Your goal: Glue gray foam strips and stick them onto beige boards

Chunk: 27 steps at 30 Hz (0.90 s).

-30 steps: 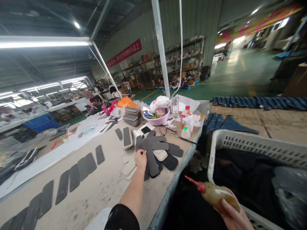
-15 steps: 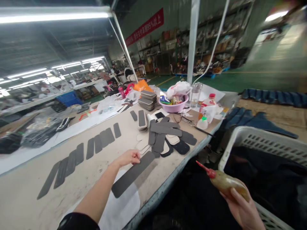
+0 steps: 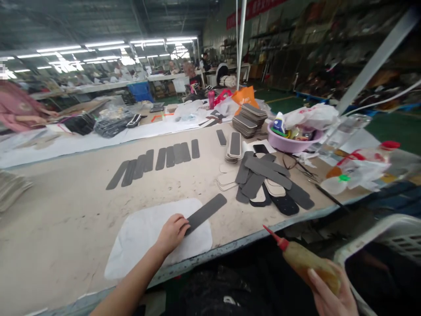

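Observation:
My left hand point(image 3: 174, 231) is closed on the near end of a long dark grey strip point(image 3: 207, 212) with rounded ends. The strip lies over a white sheet point(image 3: 131, 237) on the table, its far end reaching past the sheet. In my right hand point(image 3: 332, 285) is a squeeze bottle point(image 3: 307, 263) of yellowish glue-like stuff, its red nozzle pointing up and left, just off the table's front edge. Beyond the sheet lies a loose pile of grey strips point(image 3: 268, 171), with black and cream pieces among them. Several more grey strips point(image 3: 166, 157) lie in an overlapping row farther left.
Stacked pads point(image 3: 248, 123) stand at the back beside a pink basin point(image 3: 292, 142) of small items. Scissors point(image 3: 309, 173) and a small green-tipped bottle point(image 3: 338, 183) lie at the right. A white plastic crate point(image 3: 358, 241) stands off the table's right side. Another person point(image 3: 19, 107) is at the far left.
My left hand has moved the grey strip away from the pile and over the white sheet. The right hand still holds the bottle. The camera view has turned left.

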Each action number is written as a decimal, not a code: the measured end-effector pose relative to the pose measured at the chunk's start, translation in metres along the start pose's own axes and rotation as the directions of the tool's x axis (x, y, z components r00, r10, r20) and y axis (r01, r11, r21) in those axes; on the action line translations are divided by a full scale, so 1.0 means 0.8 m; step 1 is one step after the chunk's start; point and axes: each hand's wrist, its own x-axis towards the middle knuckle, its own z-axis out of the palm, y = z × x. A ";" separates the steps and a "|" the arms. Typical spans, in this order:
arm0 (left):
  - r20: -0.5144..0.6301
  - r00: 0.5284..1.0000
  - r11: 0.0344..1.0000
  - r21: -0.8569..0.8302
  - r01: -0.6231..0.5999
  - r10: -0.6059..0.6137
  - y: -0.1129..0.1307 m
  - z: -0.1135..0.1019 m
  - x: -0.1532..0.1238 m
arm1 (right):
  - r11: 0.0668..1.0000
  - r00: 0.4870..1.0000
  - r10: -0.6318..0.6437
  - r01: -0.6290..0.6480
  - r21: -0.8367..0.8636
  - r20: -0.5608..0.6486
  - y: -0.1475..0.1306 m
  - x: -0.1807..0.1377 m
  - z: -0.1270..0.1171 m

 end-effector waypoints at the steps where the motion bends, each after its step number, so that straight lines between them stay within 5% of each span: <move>1: -0.016 1.000 1.000 0.008 -0.002 0.002 -0.002 0.000 -0.018 | 0.997 0.997 -0.033 0.038 -0.072 0.075 -0.004 -0.006 0.020; 5: -0.057 0.998 1.000 -0.006 -0.026 0.026 -0.003 0.005 -0.061 | 0.907 0.881 -0.195 0.329 -0.262 0.430 -0.022 -0.027 0.111; 10: -0.116 0.993 0.997 -0.068 -0.034 0.026 0.003 0.009 -0.068 | 0.736 0.503 -0.426 0.676 -0.035 0.752 -0.038 -0.049 0.215; 13: -0.131 0.990 0.995 -0.082 -0.063 0.052 0.004 0.008 -0.067 | 0.685 0.353 -0.435 0.727 0.050 0.828 -0.034 -0.059 0.254; 19: -0.157 0.985 0.991 -0.095 -0.093 0.078 0.004 0.005 -0.067 | 0.667 0.223 -0.369 0.739 0.090 0.902 -0.022 -0.073 0.283; 27: -0.127 0.990 0.992 -0.096 -0.080 0.067 0.002 0.007 -0.068 | 0.628 0.196 -0.295 0.777 0.035 0.935 -0.017 -0.070 0.285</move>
